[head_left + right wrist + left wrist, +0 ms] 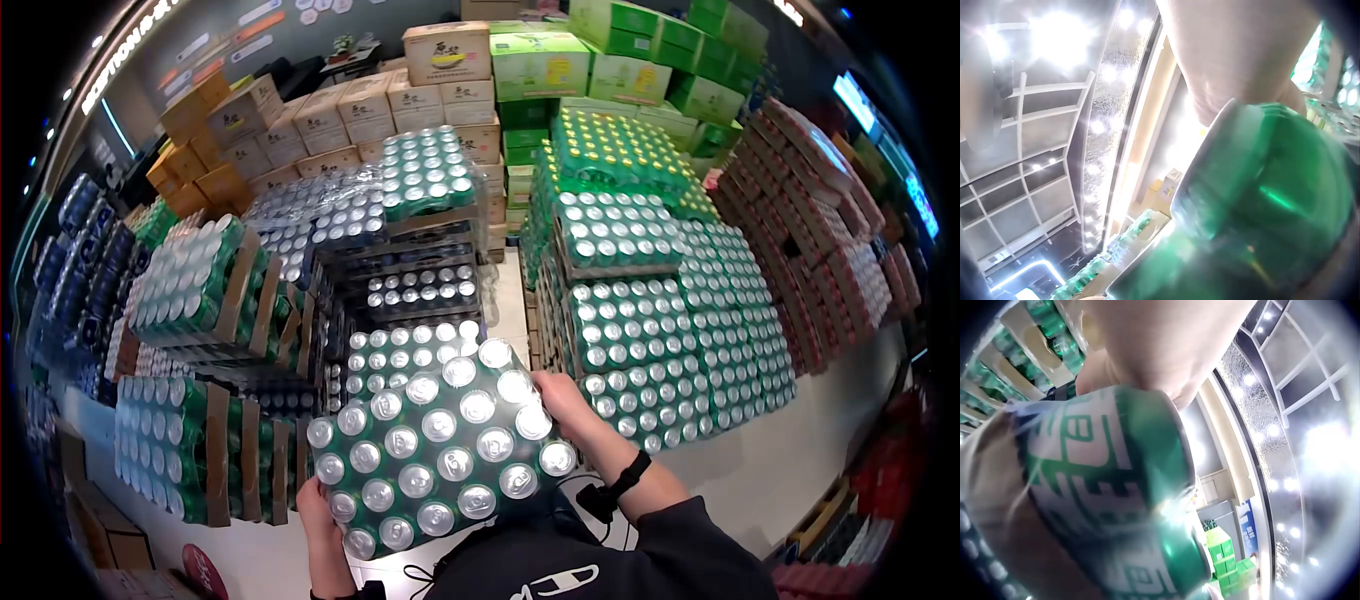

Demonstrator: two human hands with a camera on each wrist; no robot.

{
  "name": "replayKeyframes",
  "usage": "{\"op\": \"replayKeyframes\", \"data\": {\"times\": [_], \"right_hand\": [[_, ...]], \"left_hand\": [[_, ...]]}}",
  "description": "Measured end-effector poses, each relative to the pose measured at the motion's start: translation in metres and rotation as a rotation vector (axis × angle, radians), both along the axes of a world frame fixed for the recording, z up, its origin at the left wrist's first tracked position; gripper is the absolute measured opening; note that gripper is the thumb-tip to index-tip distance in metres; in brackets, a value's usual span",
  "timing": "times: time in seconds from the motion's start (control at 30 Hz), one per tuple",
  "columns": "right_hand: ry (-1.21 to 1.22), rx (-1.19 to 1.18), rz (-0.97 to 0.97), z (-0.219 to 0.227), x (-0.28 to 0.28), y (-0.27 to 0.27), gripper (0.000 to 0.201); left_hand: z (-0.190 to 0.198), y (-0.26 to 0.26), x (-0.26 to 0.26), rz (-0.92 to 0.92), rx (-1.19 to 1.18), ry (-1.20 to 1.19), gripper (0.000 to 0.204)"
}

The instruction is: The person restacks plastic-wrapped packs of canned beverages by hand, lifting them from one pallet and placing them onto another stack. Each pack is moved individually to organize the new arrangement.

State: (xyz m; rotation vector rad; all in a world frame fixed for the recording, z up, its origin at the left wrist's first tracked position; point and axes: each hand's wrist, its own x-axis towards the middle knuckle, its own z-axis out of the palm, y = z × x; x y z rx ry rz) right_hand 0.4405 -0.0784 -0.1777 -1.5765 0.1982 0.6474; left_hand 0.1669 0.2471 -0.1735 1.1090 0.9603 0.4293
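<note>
**Gripping can pack (438,425) from both sides, lids up**

Holding pack between left hand (316,505) and right hand (563,402), just in front of dark shirt (560,560). Gripping near-left corner with left hand, bent in against the side. Gripping right side with right hand, toward the far corner, curled round the edge. Cannot tell exactly how far apart either hand's fingers are spread; tips hidden behind or under pack in head view, no clearer in wrist views. Showing rows of silver lids between the two grips, set at a slant, with right grip farther from body than left.

In left wrist view, touching green can side with white lettering, next to tan card. In right wrist view, touching green can side too, blurred.

Just past pack, between both grips: more cans (412,350). To left of left fingers: left stack (160,450), layered with brown card. To right of right fingers: right stack (640,320), green with silver lids. Well beyond fingers: tan boxes (325,120) and green boxes (540,65). Far off to right: red packs (800,230). Behind right fingers, on the wrist: black band (632,470).
</note>
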Motion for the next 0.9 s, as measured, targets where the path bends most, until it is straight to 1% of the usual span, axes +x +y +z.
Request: {"op": "replayKeyframes", "data": {"times": [0.03,0.1,0.13,0.17,0.2,0.23,0.27,0.3,0.37,0.4,0.43,0.47,0.5,0.53,0.57,0.6,0.63,0.7,0.77,0.8,0.83,0.9], "right_hand": [[0.005,-0.008,-0.029,-0.005,-0.012,-0.012,0.038],[0.026,-0.019,-0.102,-0.011,-0.031,-0.037,0.037],[-0.062,-0.098,-0.106,-0.006,-0.039,-0.048,0.038],[-0.044,-0.080,-0.136,-0.014,-0.044,-0.063,0.038],[-0.064,-0.114,-0.150,-0.027,-0.047,-0.080,0.038],[-0.086,-0.149,-0.162,-0.025,-0.050,-0.090,0.037],[-0.121,-0.162,-0.204,-0.019,-0.057,-0.103,0.031],[-0.111,-0.039,-0.262,-0.044,-0.057,-0.123,0.031],[-0.100,-0.061,-0.317,-0.030,-0.066,-0.147,0.030],[-0.099,-0.097,-0.333,-0.028,-0.069,-0.163,0.030],[-0.140,-0.257,-0.350,-0.033,-0.067,-0.178,0.030],[-0.076,-0.127,-0.410,-0.034,-0.069,-0.194,0.029],[-0.097,-0.081,-0.427,-0.051,-0.066,-0.215,0.029],[-0.109,-0.094,-0.451,-0.028,-0.066,-0.215,0.031],[-0.090,0.036,-0.488,-0.004,-0.067,-0.212,0.031],[-0.105,-0.073,-0.480,-0.011,-0.060,-0.230,0.031],[-0.092,-0.096,-0.516,-0.030,-0.048,-0.251,0.031],[-0.096,-0.204,-0.508,-0.054,-0.023,-0.289,0.033],[-0.096,-0.217,-0.531,-0.051,0.006,-0.303,0.034],[-0.105,-0.283,-0.490,-0.069,0.026,-0.325,0.034],[-0.082,-0.289,-0.507,-0.058,0.040,-0.328,0.036],[-0.155,-0.371,-0.516,-0.054,0.077,-0.340,0.037]], "left_hand": [[-0.006,-0.001,-0.003,-0.057,-0.012,0.004,0.031],[-0.013,-0.020,0.001,-0.051,-0.033,0.029,0.028],[-0.013,-0.028,0.005,-0.044,-0.043,0.037,0.027],[-0.041,-0.025,0.002,-0.036,-0.036,0.037,0.026],[-0.050,-0.028,0.003,-0.117,-0.010,0.055,0.027],[-0.059,-0.033,0.004,-0.197,0.015,0.071,0.028],[-0.087,-0.028,0.004,-0.261,0.039,0.053,0.028],[-0.086,-0.036,0.011,-0.287,0.073,0.080,0.027],[-0.079,-0.058,0.032,-0.337,0.143,0.137,0.026],[-0.078,-0.069,0.043,-0.340,0.051,0.117,0.025],[-0.073,-0.082,0.057,-0.344,0.038,0.076,0.022],[-0.063,-0.090,0.064,-0.647,0.573,0.202,0.022],[-0.076,-0.092,0.071,-0.772,0.989,0.276,0.022],[-0.069,-0.105,0.084,-0.642,0.494,0.184,0.024],[-0.069,-0.112,0.095,-0.759,0.806,0.215,0.024],[-0.095,-0.115,0.106,-0.779,0.745,0.180,0.025],[-0.065,-0.131,0.120,-0.836,0.877,0.239,0.024],[-0.101,-0.144,0.146,-0.819,0.652,0.180,0.026],[-0.084,-0.172,0.175,-0.866,0.719,0.182,0.028],[-0.082,-0.187,0.192,-0.771,0.305,0.251,0.029],[-0.077,-0.199,0.208,-0.828,0.404,0.244,0.028],[-0.096,-0.218,0.242,-0.818,0.212,0.294,0.029]]}}
